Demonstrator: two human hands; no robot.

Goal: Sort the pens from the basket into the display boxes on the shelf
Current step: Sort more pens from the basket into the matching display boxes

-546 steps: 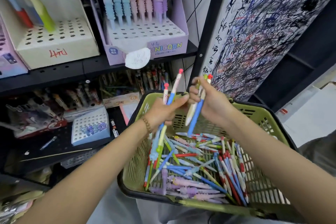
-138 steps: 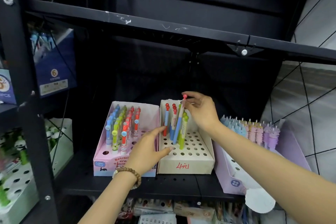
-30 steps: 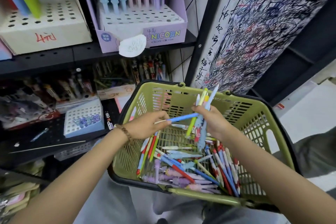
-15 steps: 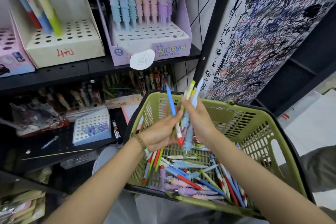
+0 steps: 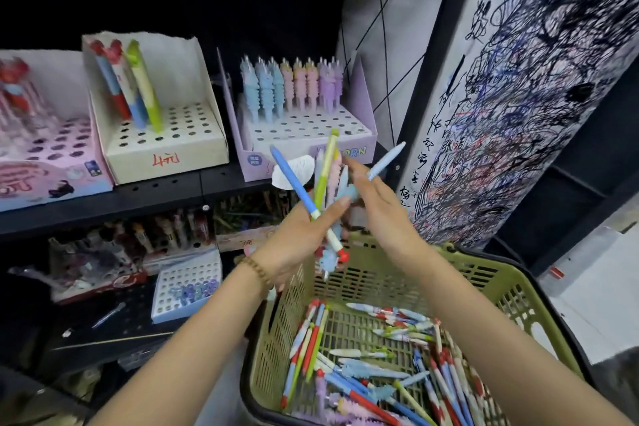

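My left hand [image 5: 299, 242] grips a bundle of pens [image 5: 323, 180] above the green basket's [image 5: 484, 275] far rim; a blue pen and a green one stick up from it. My right hand [image 5: 382, 214] is beside the bundle, fingertips touching it, with a light-blue pen [image 5: 386, 160] held between its fingers. Many loose pens [image 5: 380, 373] lie in the basket. On the shelf stand a cream display box [image 5: 166, 152] with three pens, a purple unicorn box [image 5: 254, 159] with a back row of pastel pens, and a pink box [image 5: 45, 166] at the left.
The black shelf edge [image 5: 138, 199] runs just behind my hands. A small white holed box [image 5: 188, 282] and packaged goods sit on the lower shelf. A scribbled white panel [image 5: 518, 97] and a black post stand at the right. A white tag [image 5: 294, 171] hangs from the unicorn box.
Both hands have risen with the pens from just over the basket toward the shelf edge. The bundle now stands more upright in my left hand.
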